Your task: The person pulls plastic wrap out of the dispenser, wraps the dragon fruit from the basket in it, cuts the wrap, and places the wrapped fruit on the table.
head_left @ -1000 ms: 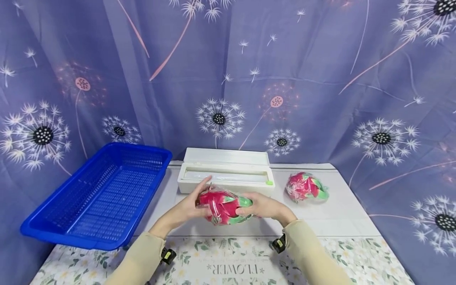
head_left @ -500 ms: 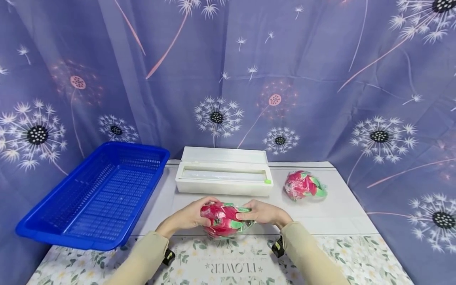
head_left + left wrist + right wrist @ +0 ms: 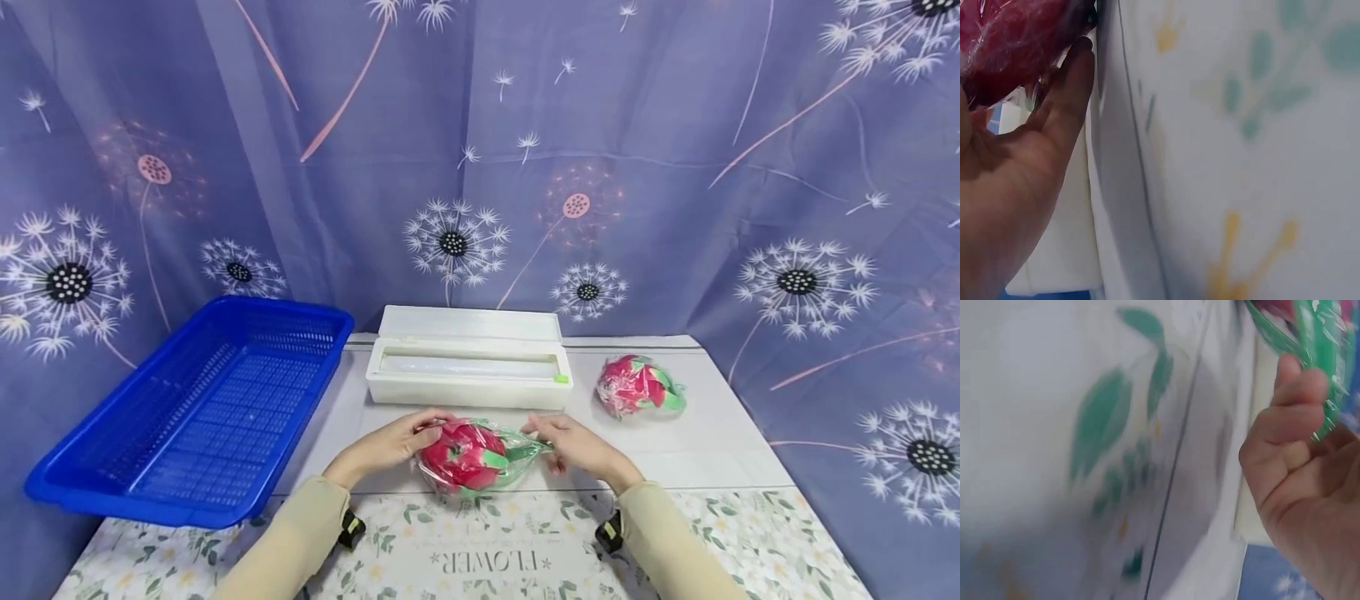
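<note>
A pink dragon fruit (image 3: pixel 462 454) with green scales, wrapped in clear film, lies in front of the white box at mid-table. My left hand (image 3: pixel 390 450) grips its rounded left end, and in the left wrist view a finger runs along the wrapped skin. At the other end my right hand (image 3: pixel 581 446) pinches the gathered tail of plastic wrap (image 3: pixel 528 450) with curled fingers. The right wrist view shows that film and the green tips (image 3: pixel 1322 356) just above the fingers. Another wrapped dragon fruit (image 3: pixel 637 386) rests to the back right.
The white box (image 3: pixel 468 393) stands behind the hands with its lid raised and a roll of film (image 3: pixel 468 367) inside. A large blue plastic basket (image 3: pixel 247 417) sits on the left. A floral cloth (image 3: pixel 420 558) covers the front, and a patterned curtain (image 3: pixel 375 208) hangs behind.
The dragon fruit has come toward me, away from the box, and now sits lower. My right hand has slid off the fruit to the right, onto the film's tail.
</note>
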The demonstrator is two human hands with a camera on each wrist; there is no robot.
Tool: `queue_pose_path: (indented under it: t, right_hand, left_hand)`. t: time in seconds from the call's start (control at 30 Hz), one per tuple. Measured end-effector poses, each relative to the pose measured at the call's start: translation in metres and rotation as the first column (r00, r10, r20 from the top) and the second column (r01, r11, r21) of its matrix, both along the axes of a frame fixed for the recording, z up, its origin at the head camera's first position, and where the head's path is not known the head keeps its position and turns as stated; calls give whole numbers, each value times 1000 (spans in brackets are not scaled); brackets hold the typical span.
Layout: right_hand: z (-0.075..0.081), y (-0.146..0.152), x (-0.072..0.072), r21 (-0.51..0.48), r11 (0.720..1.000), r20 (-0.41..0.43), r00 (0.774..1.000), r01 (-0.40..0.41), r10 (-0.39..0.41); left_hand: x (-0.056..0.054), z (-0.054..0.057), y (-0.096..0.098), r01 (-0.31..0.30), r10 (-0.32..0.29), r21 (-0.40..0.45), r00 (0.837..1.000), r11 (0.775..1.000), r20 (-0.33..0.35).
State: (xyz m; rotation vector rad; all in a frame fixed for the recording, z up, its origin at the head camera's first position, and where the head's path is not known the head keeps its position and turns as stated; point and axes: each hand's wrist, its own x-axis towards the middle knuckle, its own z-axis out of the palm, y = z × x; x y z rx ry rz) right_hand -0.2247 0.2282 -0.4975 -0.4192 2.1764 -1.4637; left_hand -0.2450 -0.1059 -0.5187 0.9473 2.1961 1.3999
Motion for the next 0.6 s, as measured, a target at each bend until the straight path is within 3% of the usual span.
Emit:
queue_pose_path:
  t: [0.07, 0.17, 0.27, 0.37, 0.5, 0.6]
  right_hand:
    - [1, 7, 2, -60, 997, 79, 996, 53, -48]
    - [0, 10, 5, -110, 993, 136, 991, 33, -18]
    - [-2, 8, 8, -98, 995, 118, 993, 12, -1]
    - [-2, 5, 10, -87, 996, 87, 996, 19, -11]
    - [-2, 2, 15, 74, 997, -67, 998, -14, 19]
    - [-3, -5, 20, 271, 961, -177, 978, -58, 109]
  left_hand:
    - [1, 4, -3, -15, 15, -23, 999, 1000, -32]
    - [4, 10, -8, -79, 71, -73, 991, 994, -110]
    - [14, 18, -13, -135, 102, -140, 971, 981, -215]
    - [26, 25, -13, -135, 67, -211, 951, 968, -303]
    - [33, 24, -2, -97, 6, -261, 944, 960, -329]
    - [33, 20, 6, -90, -7, -268, 941, 959, -338]
